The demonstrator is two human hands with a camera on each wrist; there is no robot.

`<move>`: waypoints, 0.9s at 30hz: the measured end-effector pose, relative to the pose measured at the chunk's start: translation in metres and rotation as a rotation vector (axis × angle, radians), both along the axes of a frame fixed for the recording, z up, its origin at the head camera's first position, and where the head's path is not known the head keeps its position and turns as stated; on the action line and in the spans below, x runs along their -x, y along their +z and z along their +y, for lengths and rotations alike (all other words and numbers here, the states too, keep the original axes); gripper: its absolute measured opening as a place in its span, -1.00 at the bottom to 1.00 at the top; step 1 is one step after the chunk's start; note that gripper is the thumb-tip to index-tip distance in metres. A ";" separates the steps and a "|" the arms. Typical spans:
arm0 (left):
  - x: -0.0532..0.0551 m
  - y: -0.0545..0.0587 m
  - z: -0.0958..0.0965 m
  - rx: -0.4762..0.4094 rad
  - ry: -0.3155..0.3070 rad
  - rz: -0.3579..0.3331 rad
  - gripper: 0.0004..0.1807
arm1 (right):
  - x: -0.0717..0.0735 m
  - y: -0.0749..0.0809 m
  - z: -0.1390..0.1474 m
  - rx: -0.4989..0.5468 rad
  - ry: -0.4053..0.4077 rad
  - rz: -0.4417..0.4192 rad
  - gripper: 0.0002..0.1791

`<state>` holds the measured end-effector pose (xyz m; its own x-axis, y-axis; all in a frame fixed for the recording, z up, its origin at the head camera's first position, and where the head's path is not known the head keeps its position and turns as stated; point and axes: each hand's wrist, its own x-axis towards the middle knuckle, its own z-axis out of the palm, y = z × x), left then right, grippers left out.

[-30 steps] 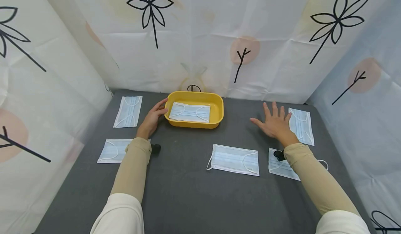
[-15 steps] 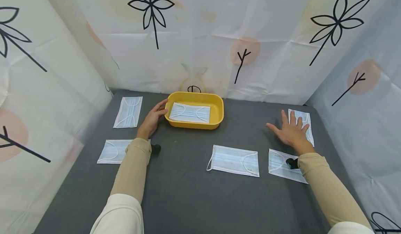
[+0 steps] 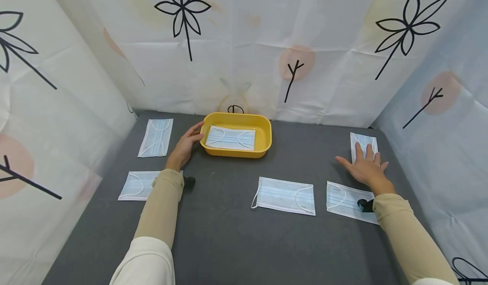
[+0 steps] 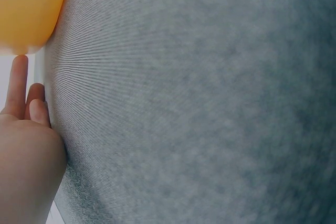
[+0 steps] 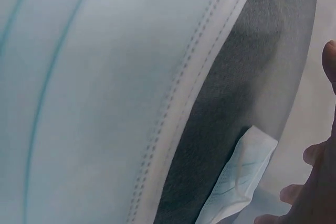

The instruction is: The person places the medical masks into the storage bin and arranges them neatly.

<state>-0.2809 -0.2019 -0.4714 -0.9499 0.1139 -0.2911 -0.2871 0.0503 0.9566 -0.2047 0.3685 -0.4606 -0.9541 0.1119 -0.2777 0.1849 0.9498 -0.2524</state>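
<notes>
- White patterned cloth (image 3: 244,35) fills the top and both sides of the head view, with the dark grey tabletop (image 3: 221,234) spread across the middle and bottom.
- The yellow tray (image 3: 264,132) sits at upper centre; one mask (image 3: 230,137) shows lying in it, towards its left and near side. Whether others lie beneath cannot be told.
- Five masks lie flat outside the tray: the upper-left mask (image 3: 156,137), the lower-left mask (image 3: 135,186) partly behind a sleeve (image 3: 162,202), the centre mask (image 3: 282,195), the lower-right mask (image 3: 347,202) and the right-edge mask (image 3: 363,138), its lower part covered from view.
- The right hand (image 3: 367,170), at right of the frame, is spread over the right-edge mask, fingers apart and gripping nothing; contact is unclear. The step in hand looks like reaching for this mask; picking it up would call for thumb and fingertips to come together on an edge, since so thin a sheet probably offers little to grasp.
- The left hand (image 3: 183,147) touches the tray's left end, fingers fairly straight, not clearly curled round it. It seems to be steadying the tray, which placing a mask inside would likely call for too.
</notes>
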 end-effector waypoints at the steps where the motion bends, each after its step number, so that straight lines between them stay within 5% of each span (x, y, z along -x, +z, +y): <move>1: 0.000 0.000 0.000 -0.002 -0.001 0.000 -0.34 | -0.001 0.000 0.002 0.009 -0.005 0.002 0.25; 16: 0.001 -0.002 -0.002 -0.009 0.004 -0.007 -0.35 | -0.010 -0.005 0.027 0.080 -0.100 0.015 0.27; 27: 0.001 -0.003 -0.001 -0.010 0.014 -0.012 -0.35 | -0.012 -0.006 0.030 0.126 -0.250 -0.034 0.20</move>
<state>-0.2821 -0.2027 -0.4740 -0.9478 0.1038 -0.3014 -0.2992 0.0367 0.9535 -0.1927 0.3981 -0.4667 -0.8909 0.3056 -0.3359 0.4203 0.8350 -0.3552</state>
